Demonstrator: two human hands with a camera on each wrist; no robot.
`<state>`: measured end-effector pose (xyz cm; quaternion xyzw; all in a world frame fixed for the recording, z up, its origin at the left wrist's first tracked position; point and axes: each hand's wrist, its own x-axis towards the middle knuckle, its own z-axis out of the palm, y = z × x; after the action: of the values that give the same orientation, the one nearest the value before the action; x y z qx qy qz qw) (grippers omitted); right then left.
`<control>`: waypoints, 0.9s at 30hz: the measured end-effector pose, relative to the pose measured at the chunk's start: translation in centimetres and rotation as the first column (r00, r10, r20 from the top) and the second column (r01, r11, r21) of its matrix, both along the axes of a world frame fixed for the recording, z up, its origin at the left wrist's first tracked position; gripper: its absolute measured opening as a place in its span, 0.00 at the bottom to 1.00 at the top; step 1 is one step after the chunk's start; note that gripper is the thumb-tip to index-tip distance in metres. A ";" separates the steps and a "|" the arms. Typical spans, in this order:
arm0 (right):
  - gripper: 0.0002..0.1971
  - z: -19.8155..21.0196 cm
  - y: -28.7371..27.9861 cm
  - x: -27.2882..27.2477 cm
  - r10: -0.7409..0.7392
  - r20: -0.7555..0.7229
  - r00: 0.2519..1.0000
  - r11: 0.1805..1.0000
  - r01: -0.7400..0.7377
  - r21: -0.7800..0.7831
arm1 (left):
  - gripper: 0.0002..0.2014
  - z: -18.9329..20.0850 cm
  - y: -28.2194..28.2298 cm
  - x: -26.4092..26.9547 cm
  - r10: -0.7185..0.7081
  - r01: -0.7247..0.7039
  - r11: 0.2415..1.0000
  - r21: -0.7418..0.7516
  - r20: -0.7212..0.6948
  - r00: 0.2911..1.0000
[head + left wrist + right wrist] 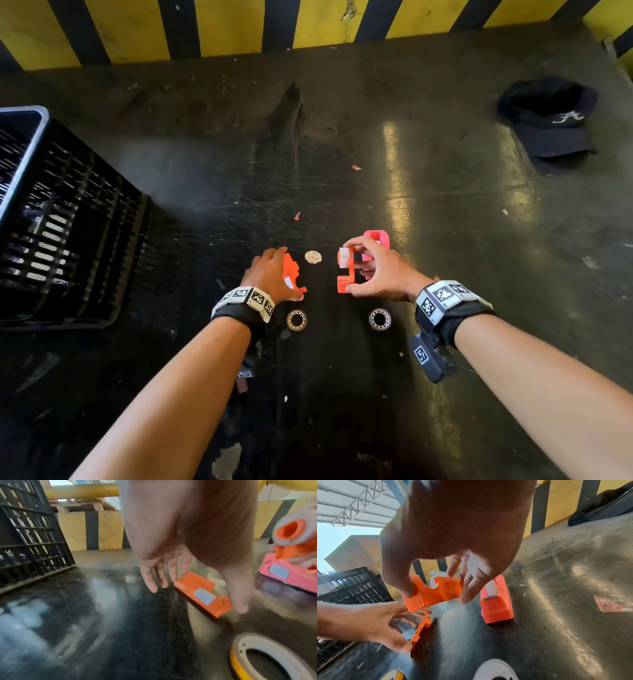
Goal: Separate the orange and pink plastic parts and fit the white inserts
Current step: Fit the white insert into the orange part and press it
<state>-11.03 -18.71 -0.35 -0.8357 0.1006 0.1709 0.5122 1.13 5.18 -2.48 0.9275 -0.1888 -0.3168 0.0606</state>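
Note:
My right hand (351,269) grips an orange housing (345,279) lifted just off the table, thumb at its near end and fingers at its far end. A white insert (344,257) sits in the housing's top; the left wrist view shows it as a white spool (281,539) on an orange hub. Behind it a pink part (378,239) stands on the table. My left hand (274,274) pinches a flat orange plate (202,593) by its ends, tilted on edge against the table. The plate carries a small pale sticker.
Two bearing-like rings (296,319) (380,319) lie near my wrists and a round pale disc (313,257) lies between the hands. A black slatted crate (65,219) stands at left, a dark cap (551,120) at far right. A yellow-black striped wall (239,27) borders the table.

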 end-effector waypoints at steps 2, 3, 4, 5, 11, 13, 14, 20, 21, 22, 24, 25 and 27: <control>0.38 -0.1 -0.1 0.3 -0.004 -0.007 1.000 1.000 0.005 0.018 | 0.55 -0.1 0.2 -0.1 -0.007 0.007 1.000 -0.026 0.028 1.000; 0.38 0.0 -0.1 0.4 -0.006 -0.010 1.000 1.000 0.006 0.026 | 0.50 0.0 0.2 0.0 -0.006 0.007 0.998 -0.062 0.031 1.000; 0.38 0.0 -0.2 0.4 -0.009 -0.014 1.000 0.999 0.010 0.034 | 0.45 0.1 0.2 0.0 0.010 -0.008 0.990 -0.141 0.015 1.000; 0.38 0.0 -0.3 0.5 -0.018 -0.019 1.000 0.999 0.019 0.044 | 0.41 0.7 0.0 0.0 0.051 -0.062 0.966 -0.250 -0.052 0.997; 0.37 1.0 -0.7 0.4 -0.073 -0.021 0.997 0.988 0.076 0.137 | 0.41 4.9 -2.5 -0.2 -0.004 -0.351 0.787 -0.507 -0.574 0.819; 0.37 1.5 -0.7 0.3 -0.068 -0.015 0.998 0.987 0.069 0.144 | 0.43 5.7 -3.1 -0.7 -0.022 -0.370 0.772 -0.517 -0.603 0.797; 0.38 1.7 -0.7 0.2 -0.067 -0.012 0.998 0.987 0.068 0.144 | 0.43 5.9 -3.3 -1.0 -0.029 -0.381 0.763 -0.522 -0.616 0.787; 0.38 2.4 -1.2 -0.7 -0.042 -0.018 0.999 0.987 0.045 0.153 | 0.42 6.4 -3.3 -1.9 -0.062 -0.379 0.759 -0.529 -0.639 0.767; 0.37 2.5 -1.2 -0.8 -0.035 -0.017 0.999 0.988 0.038 0.150 | 0.42 6.5 -3.3 -2.0 -0.063 -0.377 0.759 -0.530 -0.637 0.768; 0.36 2.6 -1.2 -0.9 -0.032 -0.014 0.999 0.989 0.034 0.147 | 0.41 6.7 -3.3 -2.1 -0.066 -0.371 0.761 -0.532 -0.633 0.772; 0.37 2.9 -1.3 -1.1 -0.032 -0.005 0.999 0.990 0.032 0.141 | 0.41 6.9 -3.3 -2.3 -0.077 -0.354 0.771 -0.529 -0.630 0.773; 0.38 3.0 -1.3 -1.2 -0.031 -0.006 1.000 0.990 0.031 0.136 | 0.41 7.0 -3.3 -2.3 -0.082 -0.353 0.774 -0.526 -0.636 0.768; 0.37 3.2 -1.3 -1.3 -0.027 -0.006 1.000 0.990 0.028 0.141 | 0.44 7.2 -3.3 -2.4 -0.089 -0.353 0.775 -0.524 -0.644 0.760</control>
<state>-12.37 -20.02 2.83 -0.7954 0.1009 0.1722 0.5722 -1.23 1.90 4.69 0.7027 -0.1795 -0.5260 0.4441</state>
